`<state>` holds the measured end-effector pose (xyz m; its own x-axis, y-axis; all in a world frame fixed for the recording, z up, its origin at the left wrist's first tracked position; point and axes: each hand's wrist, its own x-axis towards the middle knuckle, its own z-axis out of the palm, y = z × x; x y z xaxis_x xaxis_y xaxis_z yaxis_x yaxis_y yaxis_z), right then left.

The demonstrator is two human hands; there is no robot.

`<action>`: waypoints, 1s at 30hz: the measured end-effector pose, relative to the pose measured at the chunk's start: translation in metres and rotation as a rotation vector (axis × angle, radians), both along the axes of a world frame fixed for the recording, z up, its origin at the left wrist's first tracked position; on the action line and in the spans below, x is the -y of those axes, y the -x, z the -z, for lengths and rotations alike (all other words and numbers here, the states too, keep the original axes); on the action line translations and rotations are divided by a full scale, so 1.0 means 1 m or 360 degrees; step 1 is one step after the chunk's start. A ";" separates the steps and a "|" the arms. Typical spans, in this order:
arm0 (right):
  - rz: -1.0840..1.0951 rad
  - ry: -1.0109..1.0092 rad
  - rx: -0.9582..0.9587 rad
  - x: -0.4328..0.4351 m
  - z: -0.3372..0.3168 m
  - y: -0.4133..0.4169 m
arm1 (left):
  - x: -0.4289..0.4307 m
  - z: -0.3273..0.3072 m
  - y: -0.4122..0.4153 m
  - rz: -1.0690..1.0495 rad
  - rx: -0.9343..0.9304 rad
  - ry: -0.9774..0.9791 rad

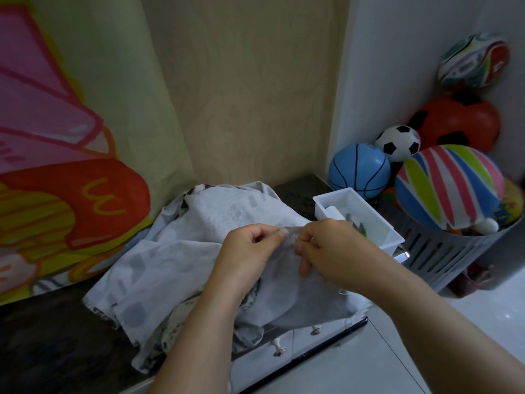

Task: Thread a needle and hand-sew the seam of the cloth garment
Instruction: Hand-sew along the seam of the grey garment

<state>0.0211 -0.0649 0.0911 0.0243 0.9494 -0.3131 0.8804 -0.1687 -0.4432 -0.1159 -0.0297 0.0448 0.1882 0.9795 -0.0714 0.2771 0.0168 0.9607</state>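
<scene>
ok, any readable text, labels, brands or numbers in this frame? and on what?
No legible text anywhere.
Multicoloured printed ball at top right: printed markings, too blurred to read.
Cartoon-print curtain on the left: a yellow squiggle on a red shape, apparently drawing, not lettering.
Pale grey patterned cloth garment: grey blocks only, no letters visible.
</scene>
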 end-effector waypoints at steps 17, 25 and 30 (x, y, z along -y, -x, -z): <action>0.0121 -0.0088 -0.0074 -0.004 0.005 -0.001 | 0.009 0.002 -0.011 -0.0127 -0.0302 -0.0627; 0.0196 -0.0386 -0.0126 -0.015 0.021 0.000 | 0.014 0.003 -0.020 -0.0207 -0.0333 -0.0846; 0.0236 -0.0592 -0.1020 -0.003 0.015 -0.005 | 0.012 -0.005 -0.016 -0.0252 0.0178 -0.0336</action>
<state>0.0257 -0.0621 0.0758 0.0809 0.9962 0.0315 0.4112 -0.0046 -0.9116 -0.0999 -0.0418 0.0499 0.0268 0.9883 0.1502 0.1790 -0.1526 0.9720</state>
